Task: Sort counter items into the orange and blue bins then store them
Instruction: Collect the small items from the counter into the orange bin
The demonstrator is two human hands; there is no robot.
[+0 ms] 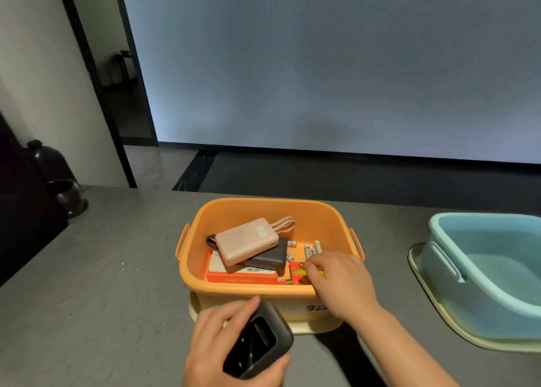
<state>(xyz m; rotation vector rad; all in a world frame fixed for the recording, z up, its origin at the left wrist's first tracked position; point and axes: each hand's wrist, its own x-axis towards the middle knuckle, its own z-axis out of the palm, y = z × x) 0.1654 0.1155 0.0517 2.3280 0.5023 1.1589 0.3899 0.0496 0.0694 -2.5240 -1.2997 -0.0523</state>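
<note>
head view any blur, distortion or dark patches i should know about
Head view: wide-angle bend bows the grey counter edge and wall lines; the right hand in the orange plastic bin is slightly motion-soft; left corner is dim, so the dark round pots lose detail; arm shadow falls under the bin.

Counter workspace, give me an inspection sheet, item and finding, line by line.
Surface: grey counter, bare where visible.
Job's things: orange bin holds a pink power bank stacked on a dark power bank, an orange box, loose batteries and a red packet. Blue bin at right looks empty in its visible part. Each bin sits on a cream tray.
Clutter: dark vases at far left.
Hands: left hand grips a black device; right hand reaches into the orange bin, fingertips at the packet.
Cables: pink cable attached to the pink power bank.
Surroundings: grey wall, dark doorway at left.
</note>
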